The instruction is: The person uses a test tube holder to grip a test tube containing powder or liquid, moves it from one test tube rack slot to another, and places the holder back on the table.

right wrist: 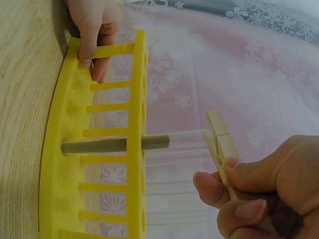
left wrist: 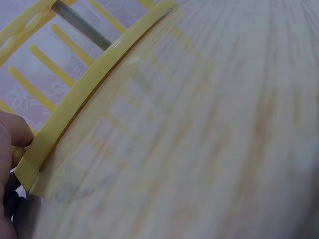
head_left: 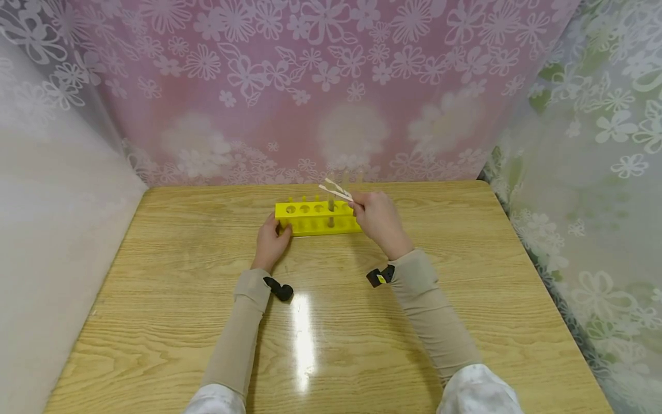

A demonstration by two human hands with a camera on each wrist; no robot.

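Observation:
A yellow test tube rack [head_left: 310,217] stands on the table, its left end gripped by my left hand [head_left: 270,244]. In the right wrist view, the thumb and fingers of that left hand [right wrist: 97,32] wrap the rack's end post. My right hand [head_left: 381,221] pinches a wooden test tube clamp [right wrist: 224,147] with a metal spring. The clamp's arms are spread at the mouth of a clear test tube [right wrist: 187,139]; whether they surround it I cannot tell. Dark grey-brown contents [right wrist: 97,146] fill this tube's lower part. Further clear tubes [right wrist: 174,188] stand farther right in the rack.
The wooden table [head_left: 331,322] reaches back to a pink flowered curtain [head_left: 289,103]. Pale curtains hang at both sides, with a green-flowered one [head_left: 595,190] on the right. Black wrist cameras [head_left: 279,289] are strapped to both sleeves.

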